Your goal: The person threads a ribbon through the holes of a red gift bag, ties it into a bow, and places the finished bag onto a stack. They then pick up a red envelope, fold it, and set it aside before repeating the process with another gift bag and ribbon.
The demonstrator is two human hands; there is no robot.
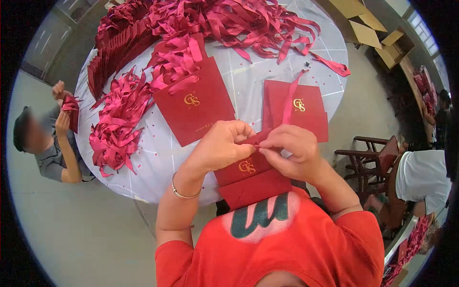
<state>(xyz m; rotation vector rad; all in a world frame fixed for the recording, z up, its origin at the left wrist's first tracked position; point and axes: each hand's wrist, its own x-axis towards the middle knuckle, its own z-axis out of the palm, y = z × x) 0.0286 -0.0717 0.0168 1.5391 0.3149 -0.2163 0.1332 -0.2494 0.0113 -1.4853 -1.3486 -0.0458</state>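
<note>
A dark red bag point(231, 173) with a gold monogram lies against the person's front at the table edge. My left hand point(221, 145) pinches at its upper edge, thumb and forefinger together. My right hand point(292, 150) meets it there, its fingers closed on a pink ribbon point(289, 103) that rises behind the hand. What the left fingertips hold is too small to make out. Just beyond my hands lie two more monogrammed red pieces, one at the left point(198, 107) and one at the right point(306, 103).
The round white-covered table point(330, 43) bears a pile of pink ribbons point(117, 124) and a row of red bags point(114, 60). A person point(52, 143) sits at the left holding a red bag. Wooden chairs point(368, 160), open cartons point(394, 48) and other people are at the right.
</note>
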